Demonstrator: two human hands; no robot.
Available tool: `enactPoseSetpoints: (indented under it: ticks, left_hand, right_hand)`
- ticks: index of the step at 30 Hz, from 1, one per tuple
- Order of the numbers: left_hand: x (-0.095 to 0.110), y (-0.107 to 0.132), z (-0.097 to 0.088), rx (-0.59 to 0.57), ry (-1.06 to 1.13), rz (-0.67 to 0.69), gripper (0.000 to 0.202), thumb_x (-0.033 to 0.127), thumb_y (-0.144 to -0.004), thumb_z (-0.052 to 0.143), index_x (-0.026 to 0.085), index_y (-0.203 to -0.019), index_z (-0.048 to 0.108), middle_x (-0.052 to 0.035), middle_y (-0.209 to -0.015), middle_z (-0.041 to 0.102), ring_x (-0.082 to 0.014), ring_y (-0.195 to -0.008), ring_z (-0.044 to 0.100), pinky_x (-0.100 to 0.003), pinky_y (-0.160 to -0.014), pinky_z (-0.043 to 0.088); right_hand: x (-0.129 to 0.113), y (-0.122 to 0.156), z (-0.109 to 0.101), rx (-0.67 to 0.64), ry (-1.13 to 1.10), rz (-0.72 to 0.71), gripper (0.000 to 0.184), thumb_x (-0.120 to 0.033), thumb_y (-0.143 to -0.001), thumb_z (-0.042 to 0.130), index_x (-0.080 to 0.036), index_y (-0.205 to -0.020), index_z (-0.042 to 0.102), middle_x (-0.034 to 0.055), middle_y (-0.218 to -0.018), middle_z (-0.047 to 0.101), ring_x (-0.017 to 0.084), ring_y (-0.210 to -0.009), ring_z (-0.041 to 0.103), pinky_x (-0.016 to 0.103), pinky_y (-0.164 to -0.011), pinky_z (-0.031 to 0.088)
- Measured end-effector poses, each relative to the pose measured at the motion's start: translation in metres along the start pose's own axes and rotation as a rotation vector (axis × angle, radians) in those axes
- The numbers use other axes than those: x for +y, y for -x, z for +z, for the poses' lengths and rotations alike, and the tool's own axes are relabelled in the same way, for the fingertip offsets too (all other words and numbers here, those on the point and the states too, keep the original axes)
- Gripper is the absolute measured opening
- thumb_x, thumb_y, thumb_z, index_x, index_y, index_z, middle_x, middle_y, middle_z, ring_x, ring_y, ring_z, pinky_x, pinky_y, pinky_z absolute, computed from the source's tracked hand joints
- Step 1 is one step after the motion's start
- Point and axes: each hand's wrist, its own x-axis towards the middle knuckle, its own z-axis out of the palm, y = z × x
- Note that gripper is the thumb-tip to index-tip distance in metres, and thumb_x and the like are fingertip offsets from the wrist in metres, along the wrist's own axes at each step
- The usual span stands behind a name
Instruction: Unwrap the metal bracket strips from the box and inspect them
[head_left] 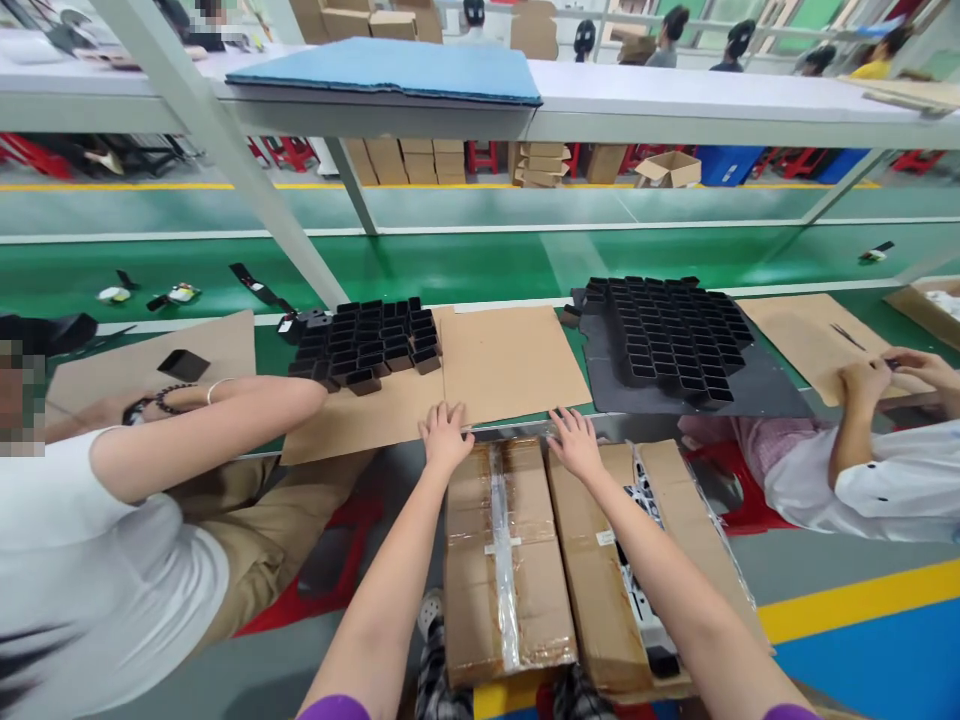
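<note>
The taped carton [532, 600] lies with its long axis running away from the person, toward the green surface [420, 260]. The left hand [446, 438] is at its far left corner, the right hand [576, 443] just past its far right corner, by the split carton [592, 570] alongside. Both 2 are open, fingers spread, gripping nothing; beyond the taped carton, whether they touch the cardboard sheet [517, 360] I cannot tell.

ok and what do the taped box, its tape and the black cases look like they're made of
Taped box: likely cardboard, matt brown, with flat papery panels.
Tape: probably plastic film, glossy, given its bright, wrinkled highlights.
Black cases: perhaps plastic, smooth with a slight sheen and thin, even walls; coated metal can't be ruled out.
</note>
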Motion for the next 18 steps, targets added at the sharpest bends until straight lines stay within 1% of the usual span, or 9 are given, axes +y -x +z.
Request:
enactPoseSetpoints:
  ticks: [2,4,6,7,10,13,15,18]
  left_hand:
    - [-0.003,0.003,0.007,0.017,-0.009,0.022,0.069,0.03,-0.086,0.053,0.023,-0.152,0.037,-0.0165,-0.163,0.027,-0.0362,-0.151,0.019,-0.064,-0.118,0.019]
    - [-0.005,0.005,0.016,0.059,-0.033,0.05,0.071,0.027,-0.086,0.053,0.022,-0.154,0.033,-0.017,-0.164,0.024,-0.0369,-0.152,0.018,-0.065,-0.118,0.017]
    - [-0.007,0.006,0.025,0.111,-0.055,0.067,0.074,0.023,-0.085,0.054,0.022,-0.155,0.032,-0.0176,-0.164,0.023,-0.0369,-0.152,0.016,-0.065,-0.119,0.015]
    - [-0.008,0.006,0.03,0.134,-0.059,0.068,0.074,0.022,-0.084,0.054,0.021,-0.154,0.032,-0.0178,-0.164,0.023,-0.0367,-0.152,0.016,-0.065,-0.119,0.014]
    - [-0.01,0.004,0.041,0.185,-0.048,0.055,0.072,0.02,-0.084,0.054,0.022,-0.153,0.035,-0.0174,-0.164,0.024,-0.0357,-0.152,0.017,-0.064,-0.12,0.01]
    - [-0.012,0.002,0.047,0.202,-0.03,0.044,0.07,0.021,-0.084,0.053,0.023,-0.152,0.037,-0.0158,-0.164,0.026,-0.0343,-0.152,0.018,-0.063,-0.12,0.01]
    - [-0.014,0.001,0.049,0.197,-0.026,0.042,0.07,0.021,-0.084,0.054,0.024,-0.152,0.038,-0.0146,-0.164,0.026,-0.0337,-0.152,0.018,-0.062,-0.121,0.01]
    - [-0.016,0.0,0.052,0.2,-0.037,0.043,0.071,0.021,-0.082,0.055,0.026,-0.151,0.04,-0.0134,-0.163,0.028,-0.0336,-0.152,0.02,-0.062,-0.121,0.011]
  right_hand:
    - [0.002,-0.005,-0.003,0.023,0.002,-0.014,0.048,-0.034,-0.095,0.048,-0.024,-0.142,0.049,0.0126,-0.149,0.05,0.034,-0.139,0.039,0.059,-0.115,0.029]
    - [0.004,-0.023,-0.011,0.039,-0.011,-0.009,0.045,-0.036,-0.097,0.043,-0.02,-0.138,0.053,0.0149,-0.139,0.057,0.033,-0.134,0.045,0.054,-0.111,0.036]
    - [0.009,-0.054,-0.024,0.057,-0.017,0.022,0.046,-0.037,-0.098,0.04,-0.016,-0.137,0.054,0.0169,-0.134,0.059,0.032,-0.128,0.05,0.049,-0.104,0.044]
    - [0.012,-0.074,-0.031,0.068,-0.011,0.046,0.046,-0.036,-0.098,0.04,-0.015,-0.137,0.053,0.0176,-0.135,0.058,0.032,-0.125,0.051,0.047,-0.1,0.047]
    - [0.028,-0.139,-0.052,0.089,0.032,0.118,0.049,-0.029,-0.093,0.046,-0.013,-0.139,0.05,0.0181,-0.144,0.05,0.034,-0.124,0.05,0.047,-0.098,0.048]
    - [0.046,-0.197,-0.063,0.135,0.04,0.198,0.054,-0.027,-0.09,0.05,-0.011,-0.142,0.047,0.0191,-0.147,0.046,0.036,-0.125,0.049,0.049,-0.098,0.048]
    - [0.055,-0.227,-0.064,0.187,0.036,0.252,0.056,-0.026,-0.088,0.052,-0.012,-0.143,0.047,0.02,-0.147,0.043,0.037,-0.126,0.048,0.05,-0.097,0.048]
    - [0.062,-0.253,-0.064,0.205,0.052,0.296,0.05,-0.025,-0.087,0.055,-0.017,-0.136,0.055,0.0193,-0.144,0.045,0.037,-0.123,0.049,0.048,-0.093,0.05]
